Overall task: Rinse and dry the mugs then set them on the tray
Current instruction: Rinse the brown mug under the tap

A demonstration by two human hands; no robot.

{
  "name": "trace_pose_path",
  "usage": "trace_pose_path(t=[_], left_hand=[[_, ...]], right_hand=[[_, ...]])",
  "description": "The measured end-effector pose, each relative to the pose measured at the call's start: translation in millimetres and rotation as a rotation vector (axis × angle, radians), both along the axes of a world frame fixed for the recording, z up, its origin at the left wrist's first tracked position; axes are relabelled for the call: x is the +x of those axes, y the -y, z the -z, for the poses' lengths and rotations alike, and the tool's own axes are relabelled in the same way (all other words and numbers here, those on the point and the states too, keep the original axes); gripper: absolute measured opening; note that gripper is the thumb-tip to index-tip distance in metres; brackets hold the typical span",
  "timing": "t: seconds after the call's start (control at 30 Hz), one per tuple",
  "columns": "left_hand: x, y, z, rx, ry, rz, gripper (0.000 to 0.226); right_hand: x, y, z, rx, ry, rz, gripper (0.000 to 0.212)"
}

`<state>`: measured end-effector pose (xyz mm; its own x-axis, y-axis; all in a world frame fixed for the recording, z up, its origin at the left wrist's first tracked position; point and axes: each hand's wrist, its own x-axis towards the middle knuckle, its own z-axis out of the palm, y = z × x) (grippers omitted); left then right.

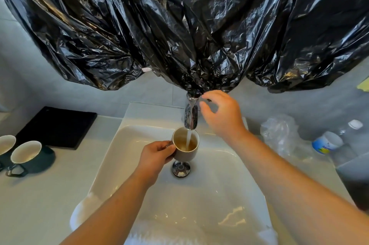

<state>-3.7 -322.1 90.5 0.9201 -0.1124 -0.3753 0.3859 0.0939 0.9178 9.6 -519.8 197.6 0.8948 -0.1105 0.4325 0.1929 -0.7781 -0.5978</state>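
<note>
My left hand [156,154] grips a beige mug [186,151] by its handle side and holds it upright over the white sink [139,139]. Water runs from the chrome tap [191,117] into the mug, which holds brownish liquid. My right hand [220,114] hovers beside the top of the tap, fingers apart, holding nothing. Two dark mugs [26,153] with pale insides stand on the counter at the left, one cut off by the frame edge [6,144]. A black tray [58,127] lies flat behind them.
Black plastic sheeting [179,25] hangs over the wall above the tap. A chrome drain plug [181,169] sits in the basin under the mug. At the right are a crumpled clear bag [281,135], a plastic bottle [337,141] and a dark box edge [355,175]. A white cloth [83,212] drapes the sink's front.
</note>
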Motion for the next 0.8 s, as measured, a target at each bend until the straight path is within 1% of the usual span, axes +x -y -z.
trace_pose_path(t=[0.03,0.07,0.1,0.13,0.17,0.23,0.27,0.3,0.47,0.6,0.8], left_hand=[[2,0,3,-0.014,-0.010,0.005,0.012],[3,0,7,-0.027,-0.024,0.012,0.012],[4,0,11,-0.040,-0.044,0.020,0.013],[5,1,14,-0.053,-0.063,0.029,0.014],[5,2,18,-0.069,-0.080,0.034,0.015],[5,4,22,-0.106,-0.120,0.038,0.017],[6,6,23,-0.126,-0.140,0.041,0.018],[6,7,24,-0.145,-0.157,0.048,0.019],[10,7,33,-0.251,-0.233,0.089,0.017],[10,9,39,-0.286,-0.282,0.093,0.016],[10,11,39,-0.306,-0.291,0.097,0.018]], right_hand=[[-20,0,19,0.097,0.024,0.077,0.013],[-36,1,39,0.142,-0.030,0.118,0.011],[-46,1,59,0.172,-0.154,0.117,0.012],[-51,0,76,0.199,-0.299,0.090,0.018],[-53,-1,88,0.220,-0.415,0.054,0.027],[-52,-4,96,0.290,-0.531,0.012,0.049],[-51,-5,96,0.326,-0.549,-0.001,0.057],[-50,-5,96,0.349,-0.549,-0.018,0.059],[-46,-2,98,0.310,-0.504,-0.018,0.050],[-45,-2,97,0.259,-0.484,-0.004,0.054],[-45,-2,94,0.219,-0.482,0.020,0.056]])
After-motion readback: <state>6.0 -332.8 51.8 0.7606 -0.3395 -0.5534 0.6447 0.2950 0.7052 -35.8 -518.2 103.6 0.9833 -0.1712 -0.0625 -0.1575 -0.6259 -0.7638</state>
